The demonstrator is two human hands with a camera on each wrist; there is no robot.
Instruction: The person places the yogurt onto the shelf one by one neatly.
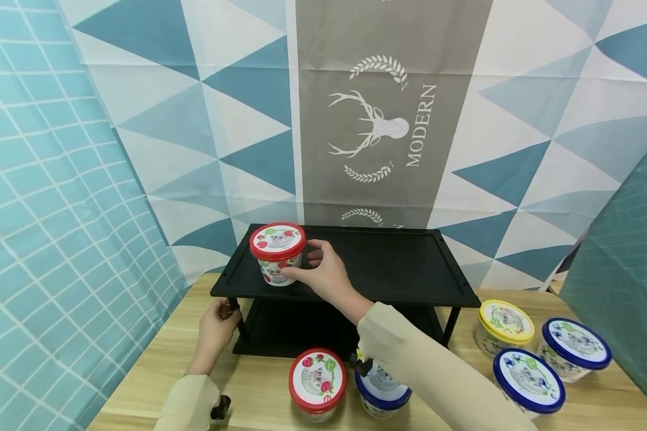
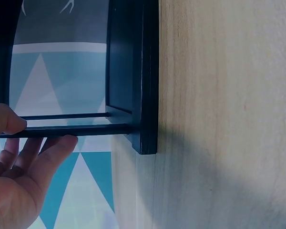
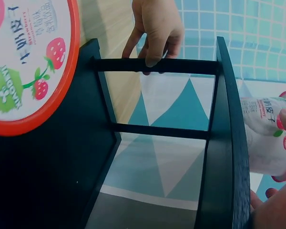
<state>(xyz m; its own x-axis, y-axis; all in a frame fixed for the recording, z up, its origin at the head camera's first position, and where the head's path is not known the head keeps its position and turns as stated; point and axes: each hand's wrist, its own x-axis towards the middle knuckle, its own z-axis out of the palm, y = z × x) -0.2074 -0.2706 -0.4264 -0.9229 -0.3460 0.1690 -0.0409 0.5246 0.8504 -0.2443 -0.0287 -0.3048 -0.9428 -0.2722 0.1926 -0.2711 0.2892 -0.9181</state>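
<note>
My right hand [image 1: 329, 275] holds a red-lidded tub [image 1: 280, 272] with strawberries on its label, thumb at the front and fingers round the right side. The tub is upright at the left end of the black two-tier rack's top shelf [image 1: 388, 263]. In the right wrist view this tub [image 3: 264, 136] shows at the right edge, with part of the hand beside it. My left hand [image 1: 218, 329] pinches the rack's front left post [image 2: 86, 130] between thumb and fingers, just below the top shelf.
Another red-lidded tub [image 1: 318, 383] stands before the rack, beside a blue-lidded tub [image 1: 383, 389] partly covered by my right sleeve. On the right are a yellow-lidded tub [image 1: 504, 326] and two blue-lidded tubs [image 1: 574, 347]. Patterned cloth [image 1: 237, 120] hangs behind the wooden table [image 1: 140, 383].
</note>
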